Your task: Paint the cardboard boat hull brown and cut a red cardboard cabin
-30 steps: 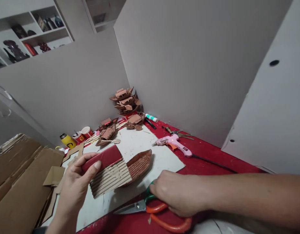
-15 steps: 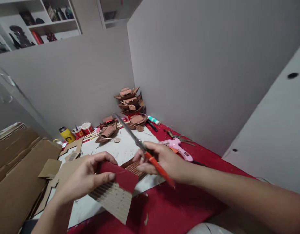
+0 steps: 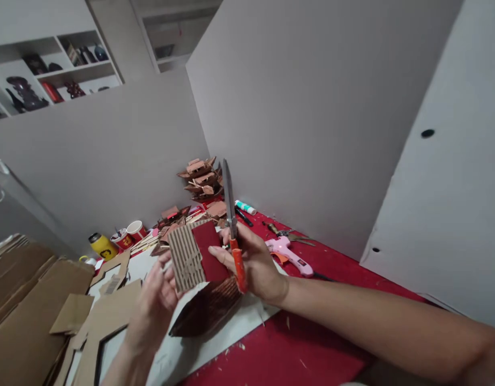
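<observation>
Corrugated cardboard (image 3: 185,257) raised between your hands, red card (image 3: 208,251) against it, above boat hull (image 3: 203,313). Keep 2 edges aligned, blades off skin. Right hand (image 3: 261,265): fingers clamp red card and scissors (image 3: 229,198), points up. Left hand (image 3: 149,303): fingers half-curled at cardboard edge; grip unclear.

The right forearm (image 3: 344,308) reaches in from the right edge, nearly level, to the right hand (image 3: 257,265), whose fingers are curled in a grip with the thumb laid forward and pointing left. The left forearm rises from the lower left, steeper, and the left hand (image 3: 157,295) is slightly blurred, its palm partly turned up and its fingers loosely bent.
</observation>
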Motion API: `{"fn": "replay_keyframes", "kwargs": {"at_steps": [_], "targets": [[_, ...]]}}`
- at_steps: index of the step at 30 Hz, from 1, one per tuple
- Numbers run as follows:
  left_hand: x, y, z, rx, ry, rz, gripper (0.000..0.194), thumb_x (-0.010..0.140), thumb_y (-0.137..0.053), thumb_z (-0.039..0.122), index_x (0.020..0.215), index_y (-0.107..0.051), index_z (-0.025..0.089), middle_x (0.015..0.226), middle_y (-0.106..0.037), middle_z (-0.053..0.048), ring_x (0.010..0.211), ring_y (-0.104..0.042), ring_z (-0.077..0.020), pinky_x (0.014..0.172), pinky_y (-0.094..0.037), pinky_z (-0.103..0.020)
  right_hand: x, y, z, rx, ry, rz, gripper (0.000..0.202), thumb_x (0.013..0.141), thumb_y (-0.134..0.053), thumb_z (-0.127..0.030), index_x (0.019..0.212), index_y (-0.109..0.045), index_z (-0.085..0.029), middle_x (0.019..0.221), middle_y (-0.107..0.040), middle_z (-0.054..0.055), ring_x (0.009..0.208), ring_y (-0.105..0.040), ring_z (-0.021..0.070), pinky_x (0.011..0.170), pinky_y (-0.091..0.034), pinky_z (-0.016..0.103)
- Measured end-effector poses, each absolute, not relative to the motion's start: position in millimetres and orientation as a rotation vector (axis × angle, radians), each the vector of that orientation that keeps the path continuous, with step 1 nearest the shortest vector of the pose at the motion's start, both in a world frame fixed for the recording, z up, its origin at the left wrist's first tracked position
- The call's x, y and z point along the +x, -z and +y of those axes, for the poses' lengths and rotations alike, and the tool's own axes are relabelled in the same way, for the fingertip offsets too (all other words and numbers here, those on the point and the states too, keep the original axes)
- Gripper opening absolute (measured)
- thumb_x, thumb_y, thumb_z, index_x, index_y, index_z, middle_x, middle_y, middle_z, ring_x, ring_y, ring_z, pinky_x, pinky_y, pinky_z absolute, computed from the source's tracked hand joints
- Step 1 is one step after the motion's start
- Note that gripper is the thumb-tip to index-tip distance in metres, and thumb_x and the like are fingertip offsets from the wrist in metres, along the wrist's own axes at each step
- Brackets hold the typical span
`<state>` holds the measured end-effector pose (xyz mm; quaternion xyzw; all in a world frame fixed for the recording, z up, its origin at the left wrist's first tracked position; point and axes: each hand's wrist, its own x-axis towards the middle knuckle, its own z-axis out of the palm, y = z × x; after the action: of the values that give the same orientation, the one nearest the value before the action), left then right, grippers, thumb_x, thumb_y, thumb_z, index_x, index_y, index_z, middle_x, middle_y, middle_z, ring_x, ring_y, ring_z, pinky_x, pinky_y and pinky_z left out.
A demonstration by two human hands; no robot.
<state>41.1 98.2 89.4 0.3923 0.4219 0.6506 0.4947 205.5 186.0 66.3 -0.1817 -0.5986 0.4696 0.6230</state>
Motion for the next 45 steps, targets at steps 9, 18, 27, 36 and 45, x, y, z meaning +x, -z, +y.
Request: {"fn": "replay_keyframes", "kwargs": {"at_steps": [9, 18, 27, 36, 45], "targets": [[79.7, -78.6, 111.5, 0.923, -1.669, 1.180, 0.034, 0.072, -0.078, 0.026, 0.102, -0.066, 0.016, 0.081, -0.071, -0.003, 0.064, -0.067, -0.0145, 0.058, -0.055, -0.025, 185.7, -76.2, 181.9, -0.373, -1.284, -1.257, 0.037, 0.071, -0.075, -0.041, 0.076, -0.044, -0.023, 0.062, -0.043, -0.007, 0.052, -0.040, 0.0102, 0.047, -0.039, 0.023], [48.7, -125.9, 121.3, 1.056, -1.961, 1.118, 0.023, 0.067, -0.081, 0.024, 0.081, -0.067, 0.013, 0.073, -0.066, -0.001, 0.053, -0.060, -0.0108, 0.045, -0.046, -0.021, 231.5, -39.1, 179.3, -0.563, -1.389, -1.659, 0.034, 0.082, -0.066, -0.049, 0.086, -0.049, -0.020, 0.071, -0.046, -0.004, 0.059, -0.042, 0.0100, 0.055, -0.040, 0.022], [40.5, -120.5, 130.5, 1.138, -1.911, 1.144, 0.021, 0.070, -0.079, 0.027, 0.073, -0.064, 0.014, 0.064, -0.064, 0.001, 0.050, -0.055, -0.0085, 0.043, -0.041, -0.019, 232.3, -22.4, 174.3, -0.502, -1.081, -2.145, 0.054, 0.085, -0.039, -0.072, 0.083, -0.047, -0.019, 0.071, -0.049, 0.001, 0.062, -0.040, 0.0132, 0.058, -0.039, 0.026], [36.2, -111.0, 132.8, 1.396, -1.685, 1.409, 0.027, 0.078, -0.072, 0.037, 0.065, -0.059, 0.016, 0.055, -0.061, 0.001, 0.048, -0.050, -0.0090, 0.045, -0.041, -0.020, 228.8, -18.6, 181.6, -0.475, -1.033, -2.209, 0.058, 0.083, -0.039, -0.075, 0.081, -0.048, -0.018, 0.069, -0.048, 0.000, 0.060, -0.040, 0.0126, 0.056, -0.037, 0.025], [40.6, -113.0, 131.2, 1.485, -1.578, 1.535, 0.030, 0.079, -0.069, 0.042, 0.066, -0.058, 0.018, 0.053, -0.059, 0.003, 0.049, -0.047, -0.0090, 0.049, -0.040, -0.021, 235.9, -18.9, 182.0, -0.562, -1.084, -2.191, 0.052, 0.083, -0.049, -0.069, 0.085, -0.051, -0.018, 0.072, -0.056, 0.001, 0.062, -0.046, 0.0137, 0.060, -0.041, 0.024]]}}
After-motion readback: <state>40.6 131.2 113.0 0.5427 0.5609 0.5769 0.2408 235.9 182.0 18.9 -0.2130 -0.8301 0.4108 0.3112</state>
